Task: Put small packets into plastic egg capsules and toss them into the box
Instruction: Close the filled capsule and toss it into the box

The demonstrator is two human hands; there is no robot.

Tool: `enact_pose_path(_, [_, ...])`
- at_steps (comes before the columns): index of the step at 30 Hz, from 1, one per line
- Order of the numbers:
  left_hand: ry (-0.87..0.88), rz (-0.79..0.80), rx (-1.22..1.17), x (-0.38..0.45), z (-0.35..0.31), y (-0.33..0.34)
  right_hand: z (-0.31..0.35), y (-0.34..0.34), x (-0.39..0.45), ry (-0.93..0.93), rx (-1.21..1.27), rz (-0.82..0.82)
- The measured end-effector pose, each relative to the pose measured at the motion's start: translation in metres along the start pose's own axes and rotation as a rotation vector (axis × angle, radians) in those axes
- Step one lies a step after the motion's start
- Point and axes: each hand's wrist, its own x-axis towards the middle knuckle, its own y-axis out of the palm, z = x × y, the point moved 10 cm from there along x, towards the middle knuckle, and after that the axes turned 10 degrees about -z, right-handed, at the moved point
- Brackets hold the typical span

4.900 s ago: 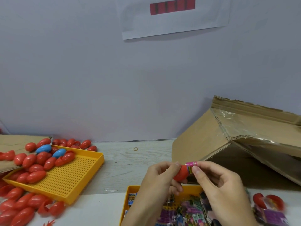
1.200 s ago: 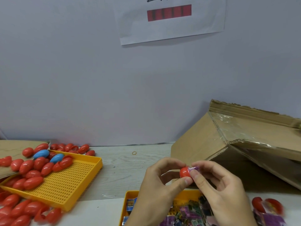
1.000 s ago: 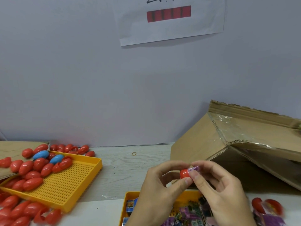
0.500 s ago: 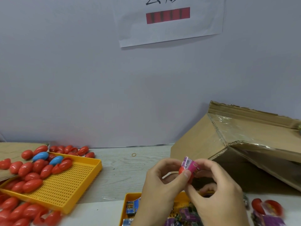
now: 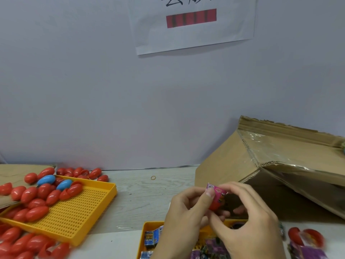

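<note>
While both grip it, pink packet (image 5: 217,191) atop red capsule (image 5: 214,205) between left hand (image 5: 188,215) and right hand (image 5: 250,221).

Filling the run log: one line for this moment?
left hand: holds red capsule | right hand: pinches pink packet | box: awaiting toss

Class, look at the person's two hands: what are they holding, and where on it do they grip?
Both the left hand and right hand pinch a red capsule half at its rim, with a pink packet sticking out.
</note>
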Motion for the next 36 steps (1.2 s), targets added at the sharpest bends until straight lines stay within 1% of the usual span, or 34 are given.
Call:
enact_pose_path(4, [0.008, 0.002, 0.033, 0.001, 0.001, 0.0, -0.001, 0.0, 0.0, 0.001, -0.003, -0.006])
enact_pose_path(9, [0.035, -0.055, 0.095, 0.001, -0.004, -0.005, 0.002, 0.001, 0.002, -0.012, 0.035, 0.003])
enact_pose_path(12, [0.047, -0.068, 0.11, 0.001, -0.005, -0.005, -0.001, 0.001, 0.001, -0.014, 0.007, 0.008])
enact_pose_path(17, [0.002, -0.059, 0.155, 0.001, 0.001, -0.004, -0.003, 0.003, -0.001, -0.012, -0.015, 0.006])
enact_pose_path(21, [-0.002, -0.061, 0.193, 0.001, 0.002, -0.005, -0.003, 0.004, -0.001, -0.013, 0.023, 0.02])
enact_pose_path(25, [0.02, 0.036, 0.235, -0.002, 0.002, 0.005, -0.001, 0.005, -0.001, -0.034, 0.056, 0.052])
enact_pose_path(28, [0.0, 0.073, 0.257, -0.002, 0.004, 0.004, -0.002, 0.005, -0.001, -0.037, 0.064, 0.054])
enact_pose_path(32, [-0.008, 0.086, 0.26, -0.002, 0.005, 0.002, -0.003, 0.005, -0.002, -0.033, 0.06, 0.06])
enact_pose_path(36, [0.016, 0.052, 0.182, 0.0, 0.004, 0.001, -0.003, 0.004, -0.002, -0.014, 0.078, 0.061])
